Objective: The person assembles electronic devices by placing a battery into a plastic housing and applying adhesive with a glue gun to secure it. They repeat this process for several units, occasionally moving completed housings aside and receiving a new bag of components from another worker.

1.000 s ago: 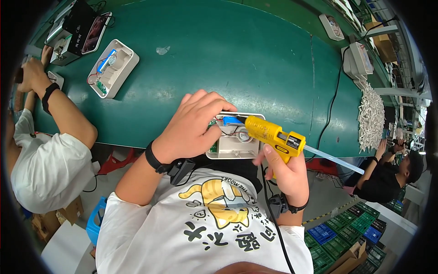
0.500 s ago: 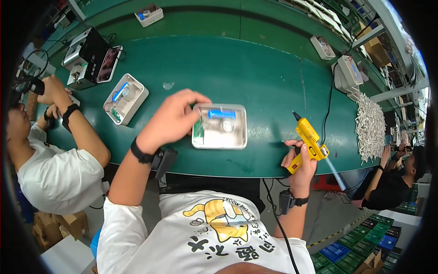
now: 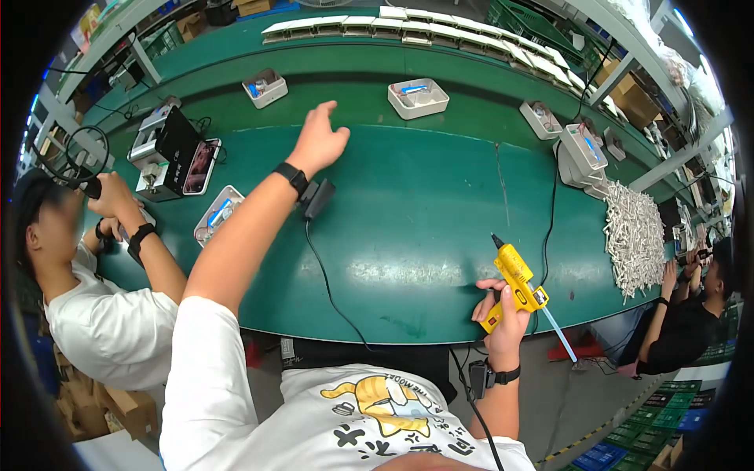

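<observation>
My left hand (image 3: 317, 141) reaches far out over the green belt (image 3: 408, 220), fingers spread, holding nothing; a black wrist strap with a cord hangs from it. Ahead of it, farther up the belt, lies a white tray (image 3: 418, 98) with a blue part inside. My right hand (image 3: 503, 314) grips a yellow glue gun (image 3: 517, 284) at the belt's near edge, nozzle pointing up and away, a clear glue stick poking out behind.
Another white tray (image 3: 265, 86) lies far left; one more tray (image 3: 216, 213) sits by a person on my left, near a black device (image 3: 169, 153). A heap of white sticks (image 3: 632, 235) and white boxes (image 3: 581, 149) lie to the right, where another person sits.
The white tray has left my left hand and now lies far up the belt. My left arm has stretched forward. The glue gun stays in my right hand near the belt edge.
</observation>
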Demonstrator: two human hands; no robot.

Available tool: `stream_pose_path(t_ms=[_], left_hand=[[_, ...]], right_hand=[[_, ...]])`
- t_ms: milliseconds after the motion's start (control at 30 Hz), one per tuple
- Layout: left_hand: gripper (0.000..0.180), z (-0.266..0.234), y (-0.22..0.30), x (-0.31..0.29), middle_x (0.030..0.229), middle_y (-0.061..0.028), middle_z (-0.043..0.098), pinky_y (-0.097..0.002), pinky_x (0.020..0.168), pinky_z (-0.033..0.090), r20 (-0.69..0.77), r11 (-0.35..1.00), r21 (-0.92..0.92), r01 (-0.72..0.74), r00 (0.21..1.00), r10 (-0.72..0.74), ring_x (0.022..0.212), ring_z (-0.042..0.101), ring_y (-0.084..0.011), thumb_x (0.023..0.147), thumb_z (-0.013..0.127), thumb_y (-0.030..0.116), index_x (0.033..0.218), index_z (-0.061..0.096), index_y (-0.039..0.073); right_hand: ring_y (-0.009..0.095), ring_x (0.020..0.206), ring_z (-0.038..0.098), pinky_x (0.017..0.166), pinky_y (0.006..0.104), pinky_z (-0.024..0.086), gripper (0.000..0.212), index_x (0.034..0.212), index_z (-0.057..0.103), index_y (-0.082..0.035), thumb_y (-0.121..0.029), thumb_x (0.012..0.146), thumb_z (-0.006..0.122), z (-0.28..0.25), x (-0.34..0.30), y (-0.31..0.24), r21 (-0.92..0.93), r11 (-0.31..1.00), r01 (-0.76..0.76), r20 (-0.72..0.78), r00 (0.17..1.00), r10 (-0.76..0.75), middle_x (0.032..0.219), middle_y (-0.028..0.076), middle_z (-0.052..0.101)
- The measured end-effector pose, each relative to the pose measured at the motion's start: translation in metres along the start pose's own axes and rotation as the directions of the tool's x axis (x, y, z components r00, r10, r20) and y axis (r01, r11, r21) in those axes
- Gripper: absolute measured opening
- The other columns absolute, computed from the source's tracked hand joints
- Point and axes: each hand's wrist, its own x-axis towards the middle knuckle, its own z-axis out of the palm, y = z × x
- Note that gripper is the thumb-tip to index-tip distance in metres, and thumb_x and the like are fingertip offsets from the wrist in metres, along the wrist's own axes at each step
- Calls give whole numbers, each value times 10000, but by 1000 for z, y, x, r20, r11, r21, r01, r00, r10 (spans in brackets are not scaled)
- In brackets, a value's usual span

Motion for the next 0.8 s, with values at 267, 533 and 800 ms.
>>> stream_pose_path(t_ms=[267,533,800], left_hand=[[876,-45,-54,70,1645,-282,343,-567,1167,473,-219,687,614,387,921,-324,1449,444,-501,876,767,341,1630,369,140],[854,-82,-179,119,1693,-311,288,-541,1159,491,-237,777,581,241,964,-122,1368,567,-529,904,758,524,1656,399,340],[465,-68,-95,116,1557,-248,493,-518,1071,539,-235,717,627,304,952,-198,1220,659,-506,875,759,500,1217,711,189]], right_hand=[[158,554,572,538,342,544,204,1139,586,-10,-209,1132,539,-4,3,1,38,999,-19,9,1000,19,1140,272,721],[170,558,589,548,352,562,193,1145,592,-4,-193,1121,558,-6,4,1,92,993,-76,37,997,73,1150,288,720],[171,572,603,556,350,567,197,1151,601,-3,-194,1119,565,-7,1,1,118,989,-91,29,996,89,1161,290,719]])
